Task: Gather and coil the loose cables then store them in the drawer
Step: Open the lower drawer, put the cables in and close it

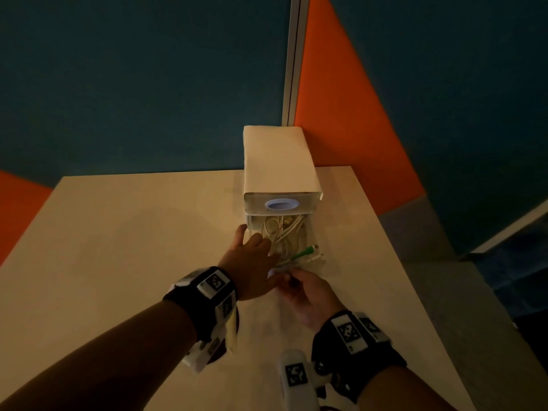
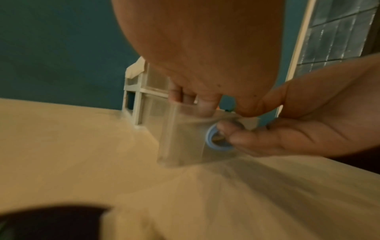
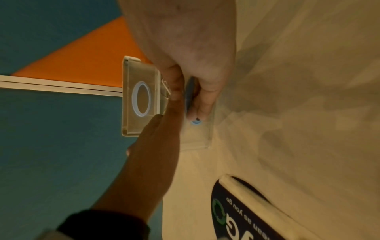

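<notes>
A white drawer unit [image 1: 278, 161] stands at the table's far corner. Its clear lower drawer [image 1: 313, 232] is pulled out toward me and holds a tangle of white cables [image 1: 284, 229]; a green plug [image 1: 305, 252] sticks up near the drawer's front. My left hand [image 1: 258, 241] reaches into the drawer from the left, its straight fingers [image 2: 203, 104] pressing down on the cables. My right hand [image 1: 296, 280] is at the drawer front, and its fingers [image 3: 202, 100] pinch the blue ring handle [image 2: 211, 139]. The upper drawer [image 3: 141, 97] is shut.
The beige table [image 1: 118, 232] stretches left of the unit. A dark round sticker [image 3: 232, 211] with white lettering lies on it near my wrists. Teal and orange partition panels [image 1: 355, 114] close in behind and to the right; the table's right edge [image 1: 415, 277] is near.
</notes>
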Demonstrator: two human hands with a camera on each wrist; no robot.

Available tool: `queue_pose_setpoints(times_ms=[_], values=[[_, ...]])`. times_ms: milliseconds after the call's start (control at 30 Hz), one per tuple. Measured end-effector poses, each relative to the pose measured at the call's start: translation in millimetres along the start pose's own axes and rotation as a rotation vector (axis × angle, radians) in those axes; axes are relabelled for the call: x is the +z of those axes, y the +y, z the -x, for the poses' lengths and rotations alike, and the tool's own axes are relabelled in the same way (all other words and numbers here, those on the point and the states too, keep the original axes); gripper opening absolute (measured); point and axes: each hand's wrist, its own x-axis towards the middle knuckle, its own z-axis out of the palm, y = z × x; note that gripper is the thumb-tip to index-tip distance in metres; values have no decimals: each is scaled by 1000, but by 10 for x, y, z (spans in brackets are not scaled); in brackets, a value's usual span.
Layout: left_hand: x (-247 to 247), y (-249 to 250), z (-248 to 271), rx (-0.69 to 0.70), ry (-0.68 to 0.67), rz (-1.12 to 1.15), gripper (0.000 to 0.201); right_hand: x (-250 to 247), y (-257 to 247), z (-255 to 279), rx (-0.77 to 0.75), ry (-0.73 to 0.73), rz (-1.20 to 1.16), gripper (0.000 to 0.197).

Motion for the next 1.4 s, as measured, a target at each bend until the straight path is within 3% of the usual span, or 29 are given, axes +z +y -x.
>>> queue_pose_setpoints(times_ms=[100, 167, 233, 267, 333, 400, 500, 633, 733, 833, 933, 1000, 1067, 1167, 1300, 1400], values=[[-46, 1, -67, -17, -136, -20, 53, 8, -42, 37, -6, -1, 53, 12], [-67, 14, -68, -17, -161, -34, 53, 1, -33, 73, -37, 98, 107, 19], [-52, 11, -51, -29, -155, 2, 54, -57, 38, 25, -188, 264, 352, 28], [-43, 7, -45, -37, -165, 10, 53, -105, 71, -4, -292, 380, 474, 43], [-38, 15, -42, -54, -187, 32, 49, -161, 44, 30, -517, 481, 527, 63], [-20, 33, -41, -72, -191, 69, 48, -210, -74, 64, -758, 391, 635, 67], [48, 41, -12, -88, -188, 95, 50, -291, -257, 49, -1185, 209, 1175, 49], [144, 30, 32, -88, -127, 122, 70, -457, -397, -68, -1397, -81, 1761, 35], [181, 40, 31, -113, -35, 154, 55, -468, -535, -117, -1445, -215, 1928, 30], [248, 85, 23, -78, 207, 131, 52, -364, -658, -84, -1265, -282, 1853, 17], [380, 119, 14, 26, 388, 281, 36, -330, -741, -88, -1250, -371, 1930, 18], [393, 124, 18, 67, 408, 322, 34, -325, -765, -87, -1305, -365, 1993, 24], [376, 120, 28, 68, 391, 313, 34, -301, -783, -152, -1229, -393, 2075, 18], [340, 90, 22, 62, 332, 366, 33, -273, -780, -165, -1321, -420, 2119, 9], [307, 22, 13, 15, 277, 409, 21, -422, -781, -179, -1313, -371, 2308, 37], [286, 13, -22, -29, 279, 420, 22, -428, -754, -272, -1416, -283, 2369, 36]])
